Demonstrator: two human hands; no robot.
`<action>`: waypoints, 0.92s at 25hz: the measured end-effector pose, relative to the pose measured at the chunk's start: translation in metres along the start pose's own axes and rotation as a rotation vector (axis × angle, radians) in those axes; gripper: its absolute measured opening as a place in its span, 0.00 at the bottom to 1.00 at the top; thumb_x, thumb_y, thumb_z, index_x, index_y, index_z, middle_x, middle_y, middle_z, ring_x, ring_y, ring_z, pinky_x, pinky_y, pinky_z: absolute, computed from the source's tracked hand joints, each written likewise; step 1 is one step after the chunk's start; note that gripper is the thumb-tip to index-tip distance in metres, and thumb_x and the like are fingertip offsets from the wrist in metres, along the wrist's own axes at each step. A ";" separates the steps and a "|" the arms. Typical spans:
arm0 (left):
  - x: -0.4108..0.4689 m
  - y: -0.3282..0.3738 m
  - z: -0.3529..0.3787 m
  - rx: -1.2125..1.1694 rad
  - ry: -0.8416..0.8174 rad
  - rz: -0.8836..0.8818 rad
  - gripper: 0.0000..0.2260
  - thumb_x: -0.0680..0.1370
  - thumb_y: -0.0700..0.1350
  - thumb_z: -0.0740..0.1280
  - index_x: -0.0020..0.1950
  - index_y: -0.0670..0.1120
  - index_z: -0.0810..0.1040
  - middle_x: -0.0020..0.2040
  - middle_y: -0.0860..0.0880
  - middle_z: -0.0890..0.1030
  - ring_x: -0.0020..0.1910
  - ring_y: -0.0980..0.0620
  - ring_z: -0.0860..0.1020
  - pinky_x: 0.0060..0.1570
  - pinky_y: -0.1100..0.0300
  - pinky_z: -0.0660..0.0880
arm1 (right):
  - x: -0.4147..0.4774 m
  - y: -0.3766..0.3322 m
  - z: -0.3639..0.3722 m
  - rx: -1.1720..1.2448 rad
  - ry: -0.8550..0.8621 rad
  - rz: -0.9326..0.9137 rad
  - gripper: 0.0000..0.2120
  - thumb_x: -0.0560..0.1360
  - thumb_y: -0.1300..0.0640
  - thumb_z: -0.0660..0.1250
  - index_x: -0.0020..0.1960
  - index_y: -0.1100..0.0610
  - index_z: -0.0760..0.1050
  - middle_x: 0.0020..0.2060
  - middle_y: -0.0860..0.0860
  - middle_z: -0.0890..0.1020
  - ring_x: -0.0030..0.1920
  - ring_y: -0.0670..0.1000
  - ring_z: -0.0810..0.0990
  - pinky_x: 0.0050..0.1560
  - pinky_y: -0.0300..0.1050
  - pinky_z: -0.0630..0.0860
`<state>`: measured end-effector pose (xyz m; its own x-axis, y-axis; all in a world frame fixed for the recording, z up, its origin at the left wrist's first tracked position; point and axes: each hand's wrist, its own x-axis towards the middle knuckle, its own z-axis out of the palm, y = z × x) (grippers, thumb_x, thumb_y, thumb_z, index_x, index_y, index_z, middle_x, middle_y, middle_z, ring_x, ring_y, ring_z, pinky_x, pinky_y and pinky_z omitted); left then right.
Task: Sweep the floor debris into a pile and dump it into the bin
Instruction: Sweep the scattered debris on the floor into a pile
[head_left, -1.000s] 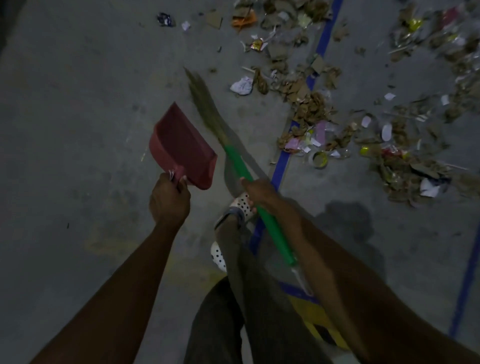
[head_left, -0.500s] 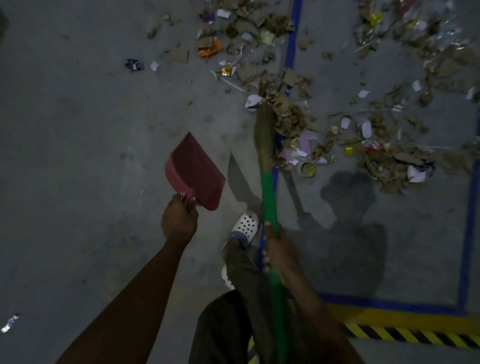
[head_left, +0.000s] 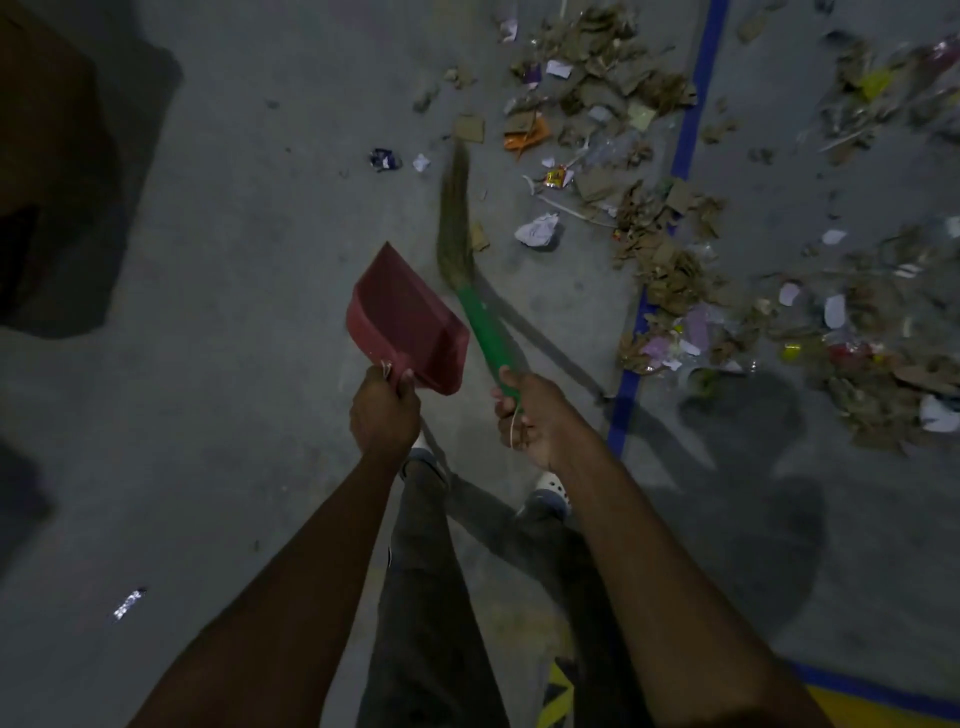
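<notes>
My left hand (head_left: 384, 413) grips the handle of a red dustpan (head_left: 408, 322), held above the grey floor with its mouth pointing away from me. My right hand (head_left: 535, 415) is closed around the green handle of a broom (head_left: 485, 325). The broom's straw head (head_left: 454, 223) points forward, just left of the debris. Cardboard scraps, paper bits and wrappers (head_left: 670, 260) are strewn across the floor at the upper right. A crumpled white paper (head_left: 539, 230) lies near the straw head. No bin can be made out.
A blue tape line (head_left: 691, 124) runs through the debris, and yellow-black hazard tape (head_left: 558, 696) lies near my feet. A large dark shape (head_left: 57, 156) stands at the upper left. A shiny scrap (head_left: 127, 604) lies alone at the lower left. My legs and white shoes are below my hands.
The broom head swung left, from the blue line's debris to the pile's left edge. The view shifted left, and my right hand slid to the handle's end.
</notes>
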<state>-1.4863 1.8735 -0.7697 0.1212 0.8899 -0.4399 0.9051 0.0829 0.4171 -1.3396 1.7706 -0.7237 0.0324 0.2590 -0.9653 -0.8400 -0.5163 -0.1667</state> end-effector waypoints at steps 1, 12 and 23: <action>0.005 0.001 -0.008 -0.008 -0.013 0.008 0.13 0.81 0.50 0.63 0.52 0.39 0.74 0.49 0.38 0.80 0.50 0.37 0.78 0.43 0.55 0.66 | -0.001 -0.003 0.010 0.010 0.012 0.001 0.14 0.84 0.51 0.59 0.42 0.57 0.68 0.27 0.49 0.67 0.17 0.42 0.57 0.16 0.33 0.54; 0.066 -0.022 -0.088 0.028 0.013 0.069 0.13 0.81 0.51 0.63 0.53 0.40 0.74 0.49 0.40 0.81 0.49 0.38 0.79 0.42 0.55 0.68 | 0.051 -0.018 0.121 -0.057 0.196 0.090 0.17 0.85 0.50 0.55 0.41 0.57 0.66 0.31 0.52 0.68 0.19 0.45 0.64 0.17 0.35 0.63; 0.051 -0.030 -0.190 -0.049 0.038 -0.073 0.14 0.81 0.50 0.63 0.55 0.38 0.73 0.51 0.37 0.80 0.51 0.36 0.79 0.48 0.49 0.73 | -0.088 0.070 0.211 -0.555 0.308 -0.127 0.22 0.82 0.36 0.54 0.43 0.51 0.76 0.35 0.51 0.81 0.31 0.52 0.79 0.35 0.45 0.77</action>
<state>-1.5851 2.0020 -0.6539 0.0389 0.8969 -0.4404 0.8897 0.1695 0.4238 -1.5151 1.8836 -0.6076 0.3367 0.1420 -0.9308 -0.4173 -0.8637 -0.2828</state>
